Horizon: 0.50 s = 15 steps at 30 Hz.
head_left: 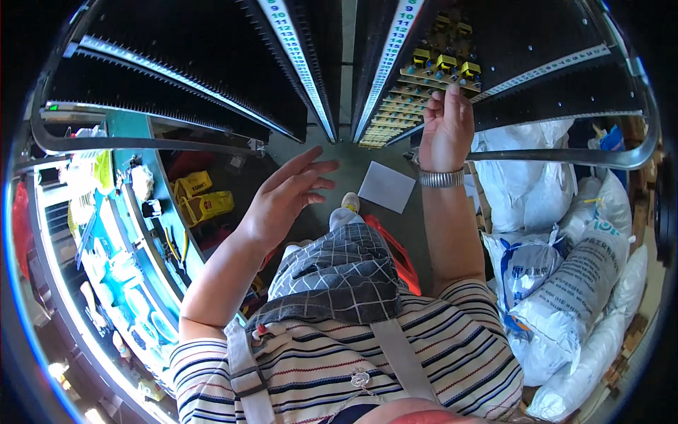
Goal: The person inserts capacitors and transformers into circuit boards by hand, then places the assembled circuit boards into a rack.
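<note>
A stack of circuit boards [406,106] with tan edges stands in slots of the black rack at the upper right. Yellow block-shaped parts [446,65] show on the front board. My right hand [448,131], with a metal band at its wrist, is raised to this front board. Its fingers are bent and drawn together at the board's near edge; the exact grip is partly hidden. My left hand [296,185] hangs in the air left of the middle, its fingers apart and nothing in them.
Black slotted racks [191,42] with numbered strips and a metal rail span the far side. On the left is a brightly lit workbench [127,261], with yellow bins [205,198] beside it. A white sheet [387,186] lies on the floor. Stuffed white sacks [575,275] crowd the right.
</note>
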Each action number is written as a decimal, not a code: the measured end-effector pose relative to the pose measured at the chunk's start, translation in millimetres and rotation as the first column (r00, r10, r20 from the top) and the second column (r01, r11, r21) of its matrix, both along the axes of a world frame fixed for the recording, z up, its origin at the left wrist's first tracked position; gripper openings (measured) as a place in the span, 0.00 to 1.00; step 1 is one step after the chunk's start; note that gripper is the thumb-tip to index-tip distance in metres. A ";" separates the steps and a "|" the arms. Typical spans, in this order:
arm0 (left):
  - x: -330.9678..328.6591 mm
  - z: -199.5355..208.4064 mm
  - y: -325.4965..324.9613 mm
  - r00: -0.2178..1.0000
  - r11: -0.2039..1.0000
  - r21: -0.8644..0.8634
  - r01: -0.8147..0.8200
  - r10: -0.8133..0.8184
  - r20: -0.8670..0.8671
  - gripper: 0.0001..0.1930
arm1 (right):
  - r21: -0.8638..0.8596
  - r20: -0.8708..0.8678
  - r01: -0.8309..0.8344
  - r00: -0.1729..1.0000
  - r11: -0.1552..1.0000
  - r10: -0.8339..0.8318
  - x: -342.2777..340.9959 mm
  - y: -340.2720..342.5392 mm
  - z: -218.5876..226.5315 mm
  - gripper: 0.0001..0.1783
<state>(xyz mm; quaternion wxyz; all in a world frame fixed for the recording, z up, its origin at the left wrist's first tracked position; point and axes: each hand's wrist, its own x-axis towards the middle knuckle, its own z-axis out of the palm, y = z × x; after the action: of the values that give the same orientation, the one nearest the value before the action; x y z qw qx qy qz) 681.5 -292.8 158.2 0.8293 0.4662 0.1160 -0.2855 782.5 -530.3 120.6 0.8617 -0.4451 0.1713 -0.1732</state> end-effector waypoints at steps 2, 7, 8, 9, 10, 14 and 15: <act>-20.5 -0.4 5.8 0.999 0.999 -0.013 -0.040 0.040 -0.007 0.25 | 0.003 -0.009 -0.033 0.999 0.999 0.033 -5.1 1.1 0.6 0.07; -78.2 17.3 18.3 0.993 0.994 0.026 -0.103 0.104 -0.050 0.25 | -0.022 -0.060 -0.090 0.994 0.996 0.089 -41.8 -13.7 14.3 0.11; -102.3 17.9 -2.7 0.992 0.992 0.075 -0.104 0.109 -0.068 0.25 | -0.107 -0.082 -0.117 0.991 0.987 0.109 -69.4 -39.1 12.9 0.17; -137.6 14.5 -28.3 0.992 0.992 0.074 -0.105 0.110 -0.062 0.25 | -0.076 -0.037 -0.195 0.981 0.978 0.192 -111.3 -68.5 16.6 0.17; -167.9 16.5 -39.0 0.994 0.991 0.089 -0.095 0.100 -0.052 0.25 | -0.120 -0.118 -0.162 0.982 0.979 0.147 -143.6 -85.1 14.4 0.17; -263.7 31.8 -26.4 0.993 0.982 0.150 -0.114 0.114 0.009 0.23 | -0.282 -0.100 -0.324 0.946 0.903 0.309 -249.5 -28.7 36.5 0.13; -296.5 32.9 -21.8 0.972 0.960 0.161 -0.231 0.234 0.002 0.23 | -0.275 -0.135 -0.492 0.870 0.826 0.474 -271.0 0.6 42.4 0.10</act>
<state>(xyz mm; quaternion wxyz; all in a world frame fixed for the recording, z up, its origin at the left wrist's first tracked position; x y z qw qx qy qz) 385.0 -314.6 191.1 0.8158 0.5121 0.1997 -0.1800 511.5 -529.7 163.0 0.7938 -0.6047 0.0511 0.0401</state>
